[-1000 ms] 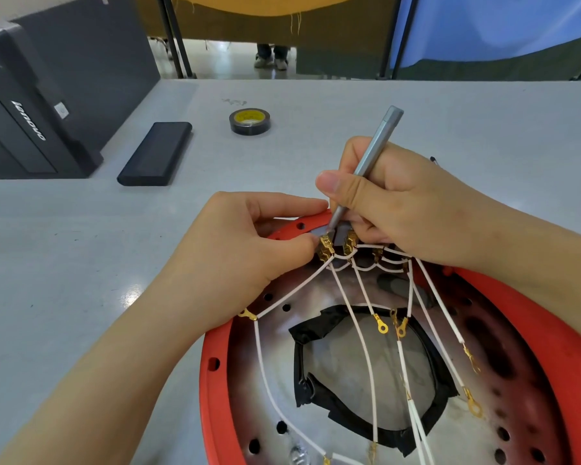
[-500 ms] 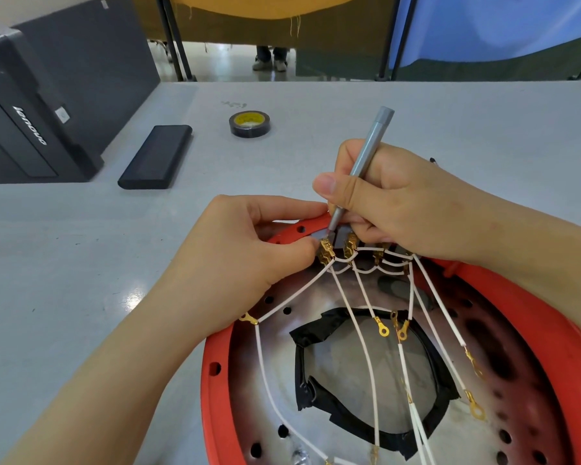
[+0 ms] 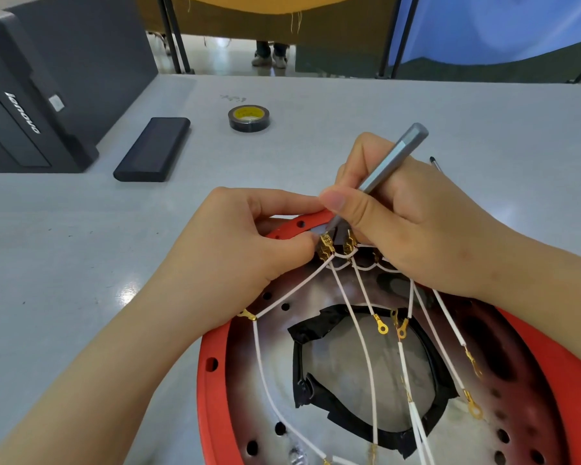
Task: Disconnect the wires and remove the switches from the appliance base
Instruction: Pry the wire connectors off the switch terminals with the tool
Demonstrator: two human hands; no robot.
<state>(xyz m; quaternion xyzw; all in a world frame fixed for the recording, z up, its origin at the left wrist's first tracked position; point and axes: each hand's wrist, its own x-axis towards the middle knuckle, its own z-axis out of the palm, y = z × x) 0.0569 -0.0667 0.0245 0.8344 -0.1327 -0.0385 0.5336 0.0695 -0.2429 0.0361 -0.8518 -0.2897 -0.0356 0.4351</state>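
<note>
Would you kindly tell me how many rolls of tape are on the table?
1. The tape roll lies on the grey table, beyond the left hand and the right hand, right of the black case. Another could be hidden behind the hands.

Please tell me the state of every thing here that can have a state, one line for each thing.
left hand: pinches a brass connector at the base rim.
right hand: grips the grey screwdriver, tip down at the connectors.
white wires: several ring ends hang loose; the upper ends are joined at the connectors.
red appliance base: lies open side up.
tape roll: lies flat, untouched.
</note>
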